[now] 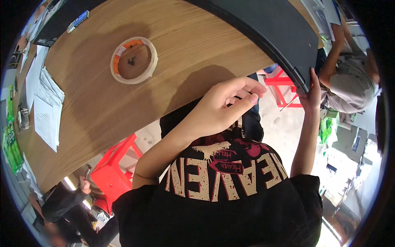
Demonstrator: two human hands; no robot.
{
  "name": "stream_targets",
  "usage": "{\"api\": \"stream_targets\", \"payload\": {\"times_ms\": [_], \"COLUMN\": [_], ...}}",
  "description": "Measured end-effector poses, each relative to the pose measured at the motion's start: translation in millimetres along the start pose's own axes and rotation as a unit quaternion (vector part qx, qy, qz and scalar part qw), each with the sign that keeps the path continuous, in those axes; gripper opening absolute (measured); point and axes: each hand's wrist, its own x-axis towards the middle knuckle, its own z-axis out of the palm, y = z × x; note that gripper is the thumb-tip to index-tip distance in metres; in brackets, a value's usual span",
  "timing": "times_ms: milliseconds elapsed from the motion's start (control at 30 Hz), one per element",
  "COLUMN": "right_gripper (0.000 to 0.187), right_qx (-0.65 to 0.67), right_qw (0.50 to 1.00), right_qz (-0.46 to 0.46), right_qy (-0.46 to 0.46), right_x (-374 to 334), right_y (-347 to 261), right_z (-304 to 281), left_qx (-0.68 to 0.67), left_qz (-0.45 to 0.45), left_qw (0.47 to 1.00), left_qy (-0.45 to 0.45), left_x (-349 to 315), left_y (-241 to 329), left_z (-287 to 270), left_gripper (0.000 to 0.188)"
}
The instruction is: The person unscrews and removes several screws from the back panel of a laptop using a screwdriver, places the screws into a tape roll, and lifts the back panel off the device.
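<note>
My left hand [230, 103] hovers at the near table edge, its fingers curled in and the thumb bent against them. Whatever may be between those fingertips is hidden. At the right, my right hand [311, 92] grips the near corner of a large flat black panel [271, 35], which juts past the table edge. A thin metal rod [289, 103] sticks out below this hand; whether the hand holds it is unclear. A pale tape roll [153, 61] with an orange inner wall lies flat on the table, with small dark pieces [131, 61] inside its ring.
The wooden table [185, 45] carries stacked papers [48, 107] at left and a small blue-and-white box [78, 21] at far left. Red stools [111, 177] stand under the edge. A person [349, 86] sits close at right; another [70, 206] is at lower left.
</note>
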Motion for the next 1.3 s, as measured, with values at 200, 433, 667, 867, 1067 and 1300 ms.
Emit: {"api": "stream_targets", "payload": {"times_ms": [200,433,667,867,1067,1300], "right_gripper": [0.031,0.036,0.036,0.032,0.026,0.029], "right_qx": [-0.034,0.001,0.042,0.072,0.139,0.236], "right_qw": [0.998,0.992,0.989,0.989,0.971,0.943], "right_qz": [0.023,0.027,0.057,0.091,0.091,0.141], "right_qy": [-0.036,-0.119,-0.133,-0.097,-0.170,-0.188], "right_x": [-8.1,-10.5,-0.7,-15.6,-19.2,-17.3], "right_y": [-12.5,-54.4,-74.6,-81.1,-63.7,-46.4], "right_z": [4.5,9.5,-4.8,19.6,23.5,23.8], "left_qx": [0.037,-0.002,-0.019,-0.141,-0.163,-0.181], "left_qz": [0.018,0.019,0.002,0.044,0.038,0.043], "left_qw": [0.999,1.000,1.000,0.977,0.974,0.967], "left_qy": [-0.007,0.024,0.010,0.155,0.149,0.175], "left_x": [-28.9,-34.3,-17.3,14.2,81.5,122.9], "left_y": [-24.0,-18.3,-9.8,6.3,16.4,14.5], "left_z": [-8.9,-13.1,-9.7,4.6,40.0,56.5], "left_gripper": [0.022,0.023,0.026,0.048,0.062,0.015]}}
